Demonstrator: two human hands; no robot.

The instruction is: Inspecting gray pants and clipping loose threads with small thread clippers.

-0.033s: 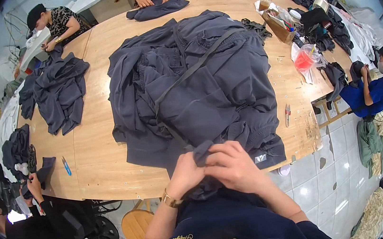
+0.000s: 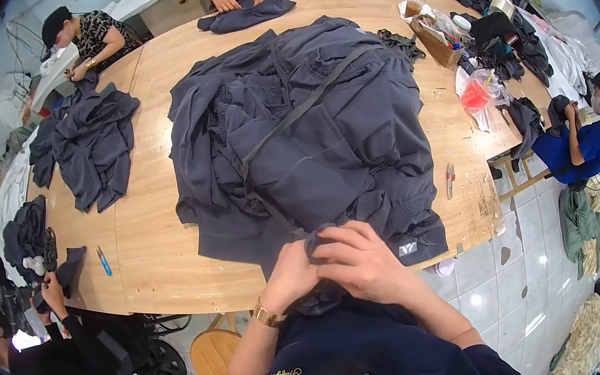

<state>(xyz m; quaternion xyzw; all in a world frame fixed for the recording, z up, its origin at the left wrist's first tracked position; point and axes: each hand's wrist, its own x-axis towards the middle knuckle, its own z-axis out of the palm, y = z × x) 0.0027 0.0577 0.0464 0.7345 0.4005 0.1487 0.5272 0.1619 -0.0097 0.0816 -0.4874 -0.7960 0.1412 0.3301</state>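
Observation:
A large heap of dark grey garments (image 2: 308, 134) with gathered waistbands and a long strap across it covers the middle of the wooden table. At its near edge, my left hand (image 2: 294, 272) is closed on a fold of dark grey garment, a gold-coloured band on its wrist. Close against it, my right hand (image 2: 358, 263) pinches the same cloth with bent fingers. Most of the held cloth is hidden by my hands and hangs down toward my lap. A small pale label (image 2: 408, 248) shows on the garment to the right of my right hand.
Thread snips with red handles (image 2: 450, 181) lie right of the heap, and blue ones (image 2: 104, 261) lie left. A red drink in a plastic cup (image 2: 477, 95) stands beside a cardboard box (image 2: 438, 39). Several co-workers handle dark cloth around the table. A wooden stool (image 2: 219, 356) stands below.
My right hand's fingers have shifted slightly up and left over the cloth. The bit of fabric standing up between my hands now shows less.

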